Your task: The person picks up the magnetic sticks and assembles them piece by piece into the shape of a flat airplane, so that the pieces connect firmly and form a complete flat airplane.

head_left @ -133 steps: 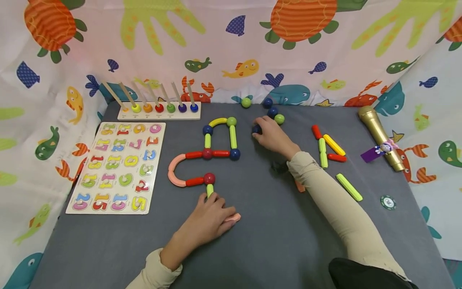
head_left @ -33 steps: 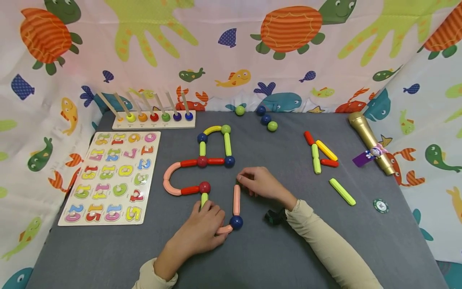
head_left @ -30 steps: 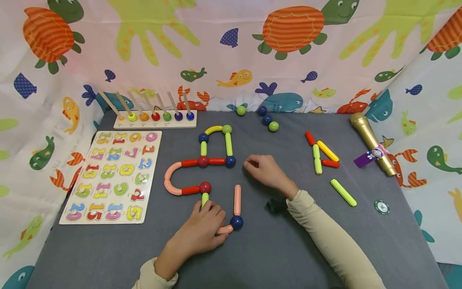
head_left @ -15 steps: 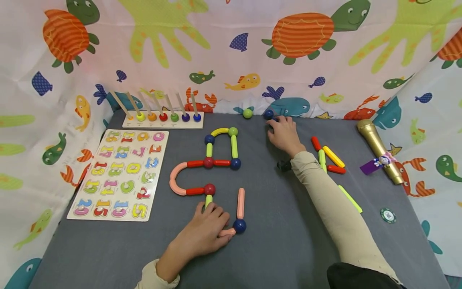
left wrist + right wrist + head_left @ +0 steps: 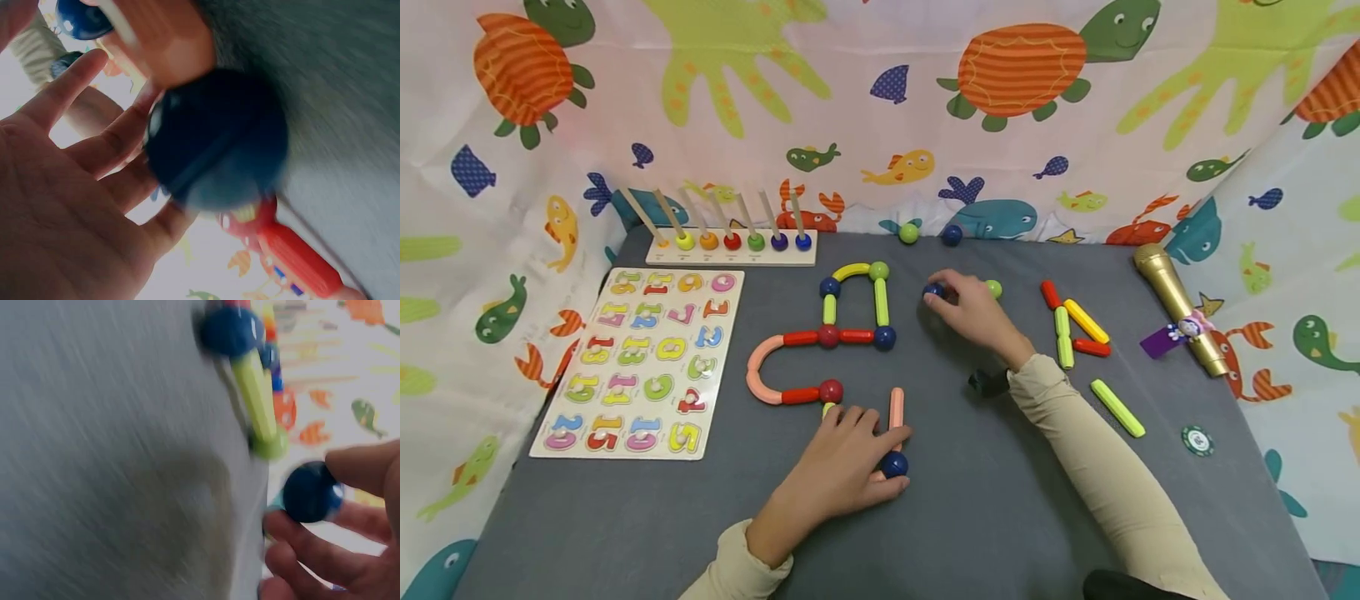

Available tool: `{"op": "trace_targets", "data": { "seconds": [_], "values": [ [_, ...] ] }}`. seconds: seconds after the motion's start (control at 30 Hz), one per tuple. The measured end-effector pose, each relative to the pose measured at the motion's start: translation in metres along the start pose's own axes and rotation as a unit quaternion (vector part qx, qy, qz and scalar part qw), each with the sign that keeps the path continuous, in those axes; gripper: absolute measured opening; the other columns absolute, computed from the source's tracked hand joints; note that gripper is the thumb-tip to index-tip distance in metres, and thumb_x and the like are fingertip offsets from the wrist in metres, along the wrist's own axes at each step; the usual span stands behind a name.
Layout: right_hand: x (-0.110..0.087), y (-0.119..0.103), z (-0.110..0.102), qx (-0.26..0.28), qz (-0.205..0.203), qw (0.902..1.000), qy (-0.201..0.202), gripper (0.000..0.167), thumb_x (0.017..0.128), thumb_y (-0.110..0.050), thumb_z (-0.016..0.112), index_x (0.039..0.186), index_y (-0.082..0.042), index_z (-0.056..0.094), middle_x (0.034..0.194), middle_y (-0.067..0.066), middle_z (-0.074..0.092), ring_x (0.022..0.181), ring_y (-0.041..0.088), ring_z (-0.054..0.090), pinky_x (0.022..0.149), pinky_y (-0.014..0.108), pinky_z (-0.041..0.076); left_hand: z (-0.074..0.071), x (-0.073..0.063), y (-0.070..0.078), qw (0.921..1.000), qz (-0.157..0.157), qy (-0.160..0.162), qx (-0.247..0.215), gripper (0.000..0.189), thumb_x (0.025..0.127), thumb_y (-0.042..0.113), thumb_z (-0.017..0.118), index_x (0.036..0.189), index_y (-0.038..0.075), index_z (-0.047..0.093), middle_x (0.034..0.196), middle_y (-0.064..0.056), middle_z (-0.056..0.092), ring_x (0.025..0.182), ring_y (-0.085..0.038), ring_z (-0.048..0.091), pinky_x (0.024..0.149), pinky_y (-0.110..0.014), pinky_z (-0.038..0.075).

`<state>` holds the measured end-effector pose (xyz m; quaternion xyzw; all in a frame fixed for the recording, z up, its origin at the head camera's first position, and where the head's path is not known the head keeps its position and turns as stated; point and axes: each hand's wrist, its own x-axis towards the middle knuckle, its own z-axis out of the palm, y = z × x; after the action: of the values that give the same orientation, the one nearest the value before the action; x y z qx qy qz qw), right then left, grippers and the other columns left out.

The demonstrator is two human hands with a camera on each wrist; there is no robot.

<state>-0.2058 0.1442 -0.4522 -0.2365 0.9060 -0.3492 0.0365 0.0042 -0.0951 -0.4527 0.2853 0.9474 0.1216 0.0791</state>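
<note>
My right hand pinches a dark blue magnetic ball between thumb and fingers, above the grey table. My left hand lies palm down with spread fingers over the near end of the magnetic-rod figure. Its index finger crosses a pink rod, and its thumb is beside another blue ball at that rod's near end. In the left wrist view, this ball looms blurred before the loosely extended fingers. A curved pink piece and most of a light green rod are hidden under the left hand.
Joined red, green, yellow and pink rods with balls form the figure ahead. A number puzzle board and peg stacker stand left. Loose rods, a gold microphone and a chip lie right. A green ball sits behind the right hand.
My right hand has come back from the rear balls with a blue ball, and the green ball has shifted nearer. My left fingers have spread rightward over the pink rod.
</note>
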Motion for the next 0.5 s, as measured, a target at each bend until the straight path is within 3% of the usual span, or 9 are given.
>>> {"op": "trace_targets", "data": {
  "seconds": [0.13,0.27,0.37,0.5],
  "values": [
    [-0.021,-0.015,0.012,0.074,0.027,0.9929,-0.09,0.03,0.108,-0.025,0.067,0.129,-0.004,0.068,0.098,0.008,0.07,0.083,0.023,0.064,0.073,0.039,0.051,-0.002,0.012,0.003,0.9991,-0.004,-0.041,0.001,0.074,0.093,0.069,0.072,0.151,0.025,0.063,0.136,-0.011,0.063,0.12,-0.032,0.058,0.099,-0.054,0.045],
    [-0.032,-0.024,0.025,0.12,0.041,0.9768,-0.172,0.029,0.109,-0.032,0.065,0.121,-0.006,0.07,0.09,0.004,0.073,0.076,0.021,0.068,0.068,0.035,0.052,-0.002,0.015,0.004,0.998,-0.002,-0.062,0.014,0.086,0.088,0.069,0.078,0.155,0.018,0.059,0.144,-0.013,0.06,0.125,-0.033,0.057,0.101,-0.055,0.045],
    [-0.037,-0.028,0.031,0.129,0.043,0.9694,-0.204,0.028,0.11,-0.035,0.063,0.113,-0.008,0.072,0.083,0.003,0.071,0.069,0.02,0.065,0.064,0.033,0.049,0.0,0.013,0.005,0.9984,0.006,-0.053,0.019,0.089,0.088,0.065,0.081,0.156,0.015,0.056,0.142,-0.015,0.06,0.123,-0.032,0.057,0.099,-0.053,0.045],
    [-0.043,-0.033,0.036,0.132,0.032,0.9675,-0.214,0.028,0.11,-0.035,0.063,0.106,-0.009,0.073,0.079,0.002,0.07,0.065,0.019,0.062,0.061,0.032,0.047,0.004,0.012,0.006,0.9994,0.022,-0.02,0.021,0.088,0.089,0.061,0.083,0.156,0.012,0.055,0.132,-0.014,0.06,0.115,-0.029,0.058,0.095,-0.05,0.045]
  ]
}}
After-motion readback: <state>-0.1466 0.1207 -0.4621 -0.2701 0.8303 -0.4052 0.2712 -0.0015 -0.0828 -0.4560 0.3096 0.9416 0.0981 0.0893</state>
